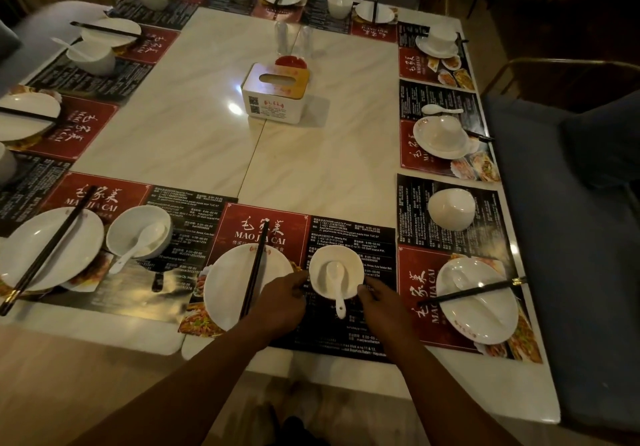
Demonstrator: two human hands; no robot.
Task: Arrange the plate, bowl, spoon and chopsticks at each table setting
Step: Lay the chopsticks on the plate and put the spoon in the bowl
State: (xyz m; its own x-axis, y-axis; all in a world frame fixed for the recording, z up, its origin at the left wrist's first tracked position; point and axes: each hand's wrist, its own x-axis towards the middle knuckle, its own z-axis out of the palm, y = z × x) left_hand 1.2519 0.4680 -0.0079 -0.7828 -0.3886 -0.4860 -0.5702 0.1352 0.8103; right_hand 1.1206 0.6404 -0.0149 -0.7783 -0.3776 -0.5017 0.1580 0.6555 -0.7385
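At the near middle setting a white bowl [349, 265] stands on the placemat with a white spoon [337, 282] in it, handle pointing toward me. My left hand [282, 301] grips the bowl's left rim and my right hand [379, 301] grips its right side. Just left of the bowl lies a white plate [225, 289] with black chopsticks [254, 272] across it. At the right setting a plate [485, 310] carries a spoon and chopsticks [474, 291], and an upturned bowl [450, 208] sits beyond it.
A tissue box [273, 93] stands at the centre of the marble table [194, 123]. The near left setting has a plate [31, 248], chopsticks and a bowl with spoon [138, 234]. More settings line the far, left and right edges. A dark chair [571, 185] stands at right.
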